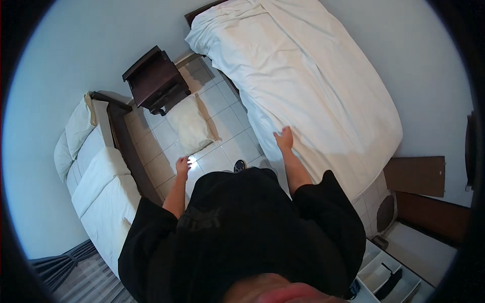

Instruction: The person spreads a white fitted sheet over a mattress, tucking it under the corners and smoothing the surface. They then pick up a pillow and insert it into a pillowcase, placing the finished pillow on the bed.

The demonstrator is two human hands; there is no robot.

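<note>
My left hand (183, 165) hangs over the tiled floor with nothing in it, its fingers loosely bent and apart. Nearest to it lies a cream pillow (191, 125) on the tiles. Over the near-side edge of the right-hand bed, my right hand (285, 138) is held out with thumb and fingers apart, also holding nothing. Beneath and beside that hand spreads a wrinkled white bedsheet (308, 86), which covers this bed and drapes down its side. Whether the right fingertips touch the sheet, I cannot tell.
A dark wooden nightstand (156, 81) stands against the wall between the beds. On the left is a second bed with white pillows (80, 123) and a folded white cover (103, 184). A brown board (415, 175) and white open shelving (386, 275) are at the right.
</note>
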